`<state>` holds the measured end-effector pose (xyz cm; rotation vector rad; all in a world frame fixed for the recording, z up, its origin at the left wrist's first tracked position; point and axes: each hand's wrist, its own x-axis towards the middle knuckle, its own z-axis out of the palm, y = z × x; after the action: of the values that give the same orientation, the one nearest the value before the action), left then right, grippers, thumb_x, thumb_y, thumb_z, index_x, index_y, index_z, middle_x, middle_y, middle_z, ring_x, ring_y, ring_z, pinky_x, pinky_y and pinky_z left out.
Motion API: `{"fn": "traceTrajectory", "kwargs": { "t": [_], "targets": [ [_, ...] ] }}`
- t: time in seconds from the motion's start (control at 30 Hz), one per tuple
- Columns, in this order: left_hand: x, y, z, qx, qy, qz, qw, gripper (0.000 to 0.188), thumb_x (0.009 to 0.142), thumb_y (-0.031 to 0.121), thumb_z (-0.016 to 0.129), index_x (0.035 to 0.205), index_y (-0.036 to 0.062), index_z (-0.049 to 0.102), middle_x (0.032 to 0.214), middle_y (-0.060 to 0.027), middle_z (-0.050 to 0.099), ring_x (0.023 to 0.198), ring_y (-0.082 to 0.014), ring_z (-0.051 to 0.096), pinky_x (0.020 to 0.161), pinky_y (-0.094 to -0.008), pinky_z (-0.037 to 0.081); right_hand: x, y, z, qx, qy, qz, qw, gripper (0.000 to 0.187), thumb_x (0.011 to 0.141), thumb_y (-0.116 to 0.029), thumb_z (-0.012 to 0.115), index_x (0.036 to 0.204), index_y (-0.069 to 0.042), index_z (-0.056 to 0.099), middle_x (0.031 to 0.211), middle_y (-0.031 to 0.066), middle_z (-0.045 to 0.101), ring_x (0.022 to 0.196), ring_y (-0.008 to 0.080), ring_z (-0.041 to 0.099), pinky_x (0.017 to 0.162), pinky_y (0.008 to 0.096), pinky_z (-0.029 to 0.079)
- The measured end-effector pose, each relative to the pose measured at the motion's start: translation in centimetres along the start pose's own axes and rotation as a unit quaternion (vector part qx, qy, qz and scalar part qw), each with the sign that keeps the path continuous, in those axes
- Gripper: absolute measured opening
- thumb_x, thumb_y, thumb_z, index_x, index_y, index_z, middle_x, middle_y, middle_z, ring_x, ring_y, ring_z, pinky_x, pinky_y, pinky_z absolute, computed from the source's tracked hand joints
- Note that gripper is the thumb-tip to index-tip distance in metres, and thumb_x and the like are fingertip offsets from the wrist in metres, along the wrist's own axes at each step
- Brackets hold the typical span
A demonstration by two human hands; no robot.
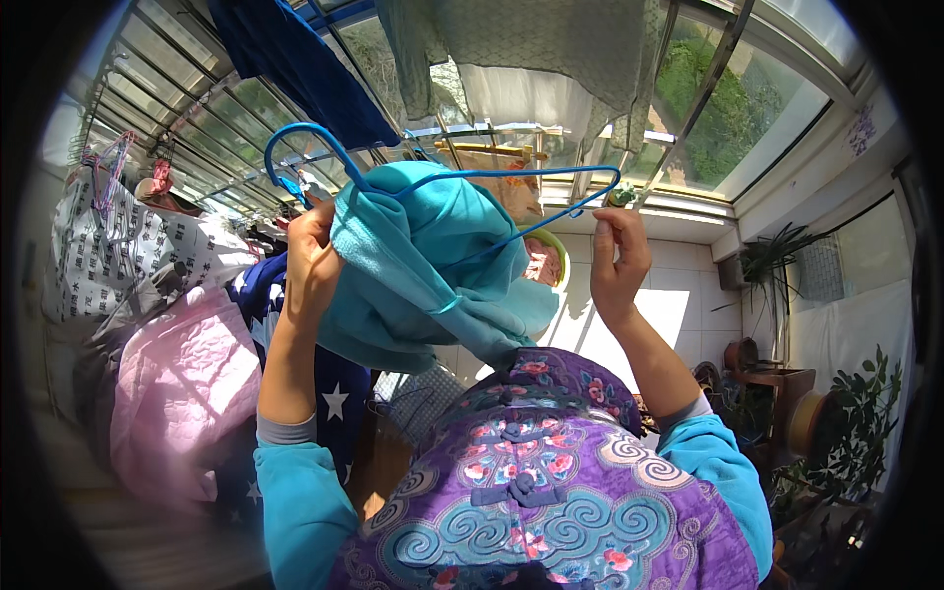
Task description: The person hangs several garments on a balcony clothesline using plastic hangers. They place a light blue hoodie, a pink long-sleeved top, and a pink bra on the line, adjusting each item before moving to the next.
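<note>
A teal garment (423, 285) of soft cloth hangs bunched in front of my chest. My left hand (313, 254) is closed on its left edge. A blue clothes hanger (511, 174) lies partly inside the cloth; its hook curves up and over toward my left fingers, and its right end sticks out bare. Folds hide the hanger's left arm. Just below that bare end is my raised right hand (619, 258), fingers bent and thumb apart, with nothing visible in it.
Blue trousers (305, 74) and a pale patterned cloth (551, 44) hang overhead by the windows. Pink quilted fabric (187, 383) and star-printed navy cloth (334, 403) are at left. A green-rimmed basin (562, 258) stands beyond the garment. Potted plants (851, 423) line the right side.
</note>
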<state>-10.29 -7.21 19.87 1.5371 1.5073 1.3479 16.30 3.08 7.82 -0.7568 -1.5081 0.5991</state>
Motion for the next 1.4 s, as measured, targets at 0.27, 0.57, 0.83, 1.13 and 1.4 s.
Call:
{"fn": "traceTrajectory", "kwargs": {
  "t": [0.27, 0.57, 0.83, 1.13, 1.4],
  "targets": [
    [-1.0, 0.0, 2.1, 0.055, -0.013, 0.091, 0.994, 0.019, 0.076, 0.005, 0.06, 0.092, -0.0064, 0.06, 0.085, -0.0054, 0.063, 0.075, -0.009, 0.057, 0.07, -0.0215, 0.046, -3.5, 4.6, 7.0, 0.265, -0.351, 0.476, 0.762, 0.047, 0.079, -0.027, 0.063, 0.112, 0.003, 0.05, 0.096, 0.013, 0.06, 0.083, 0.0221, 0.06, 0.071, 0.0318, 0.05],
    [-5.3, -9.2, -1.8, -0.015, 0.128, -0.03, 0.991, 0.011, 0.081, 0.004, 0.058, 0.088, -0.0027, 0.063, 0.077, -0.0019, 0.062, 0.07, -0.0067, 0.055, 0.066, -0.0189, 0.042, 4.0, 8.5, 4.6, 0.448, -0.051, 0.62, 0.642, 0.024, 0.083, -0.011, 0.052, 0.104, 0.001, 0.052, 0.094, 0.0166, 0.061, 0.085, 0.0291, 0.062, 0.081, 0.0484, 0.049],
    [-7.6, -13.0, -3.7, 0.089, 0.122, 0.0, 0.989, 0.014, 0.086, 0.003, 0.05, 0.092, -0.0038, 0.061, 0.078, -0.0017, 0.061, 0.072, -0.0068, 0.052, 0.066, -0.0204, 0.042, 7.8, 6.4, 5.3, 0.419, -0.071, 0.548, 0.721, 0.022, 0.078, -0.011, 0.058, 0.096, 0.003, 0.055, 0.094, 0.0168, 0.06, 0.08, 0.0288, 0.061, 0.074, 0.0421, 0.052],
    [-7.4, -13.6, -5.6, 0.317, 0.061, 0.113, 0.94, 0.023, 0.085, 0.003, 0.048, 0.106, -0.0031, 0.054, 0.073, -0.0187, 0.059, 0.063, -0.0315, 0.062, 0.055, -0.0306, 0.047, 7.8, 5.8, 5.8, 0.37, -0.103, 0.492, 0.781, 0.027, 0.074, -0.009, 0.062, 0.093, 0.008, 0.054, 0.087, 0.0186, 0.06, 0.073, 0.0276, 0.06, 0.065, 0.0367, 0.052],
    [-7.1, -13.9, -4.5, 0.467, -0.081, 0.17, 0.864, 0.019, 0.077, 0.003, 0.055, 0.096, -0.0018, 0.056, 0.068, -0.0139, 0.058, 0.058, -0.0282, 0.06, 0.05, -0.0335, 0.048, 6.5, 5.2, 6.5, 0.288, -0.093, 0.473, 0.828, 0.024, 0.073, -0.007, 0.063, 0.089, 0.009, 0.056, 0.084, 0.0165, 0.061, 0.07, 0.025, 0.061, 0.062, 0.0331, 0.051]
  ]
}}
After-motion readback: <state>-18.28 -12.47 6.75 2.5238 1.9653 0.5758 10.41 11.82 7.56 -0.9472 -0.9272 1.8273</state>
